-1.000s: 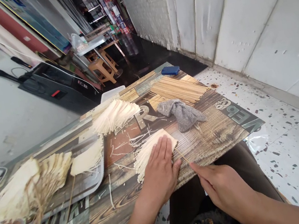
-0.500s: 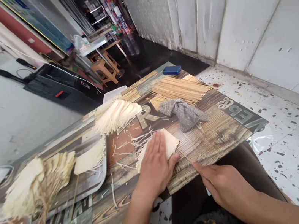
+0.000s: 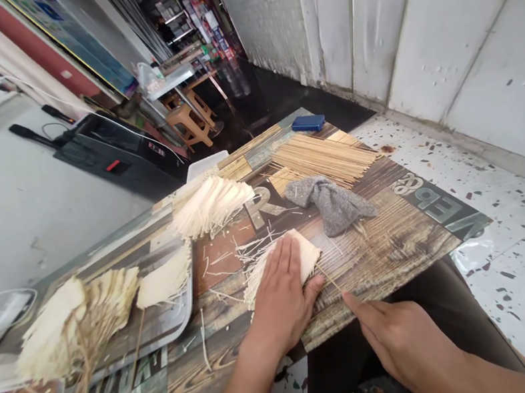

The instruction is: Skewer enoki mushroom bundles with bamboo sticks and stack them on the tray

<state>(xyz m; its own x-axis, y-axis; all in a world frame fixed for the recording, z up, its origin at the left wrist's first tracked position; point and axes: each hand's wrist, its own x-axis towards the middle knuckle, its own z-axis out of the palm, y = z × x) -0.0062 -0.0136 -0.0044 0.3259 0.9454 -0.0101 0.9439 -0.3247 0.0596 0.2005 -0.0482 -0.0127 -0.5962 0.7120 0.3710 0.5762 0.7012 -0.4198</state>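
Note:
My left hand (image 3: 282,291) lies flat, fingers stretched out, pressing a pale, fringed sheet that looks like tofu skin (image 3: 309,252) onto the table. A thin bamboo skewer (image 3: 328,276) runs from the sheet's near right corner to my right hand (image 3: 401,334), whose fingers are closed on its end. How far the skewer reaches inside the sheet is hidden. Beyond my left hand rests a pile of similar pale sheets (image 3: 210,205). On the left, a tray (image 3: 189,314) bears skewered sheets (image 3: 80,316), their sticks pointing toward me.
A grey cloth (image 3: 330,205) lies crumpled beside many loose bamboo skewers (image 3: 324,157). Behind them is a small blue box (image 3: 308,123). Thin pale strips (image 3: 217,258) litter the patterned table (image 3: 391,235). A white power strip (image 3: 6,316) sits at the far left.
The view has shifted slightly, so everything appears a little further right and lower. Both hands keep nearly the same pose on the sheet and the skewer.

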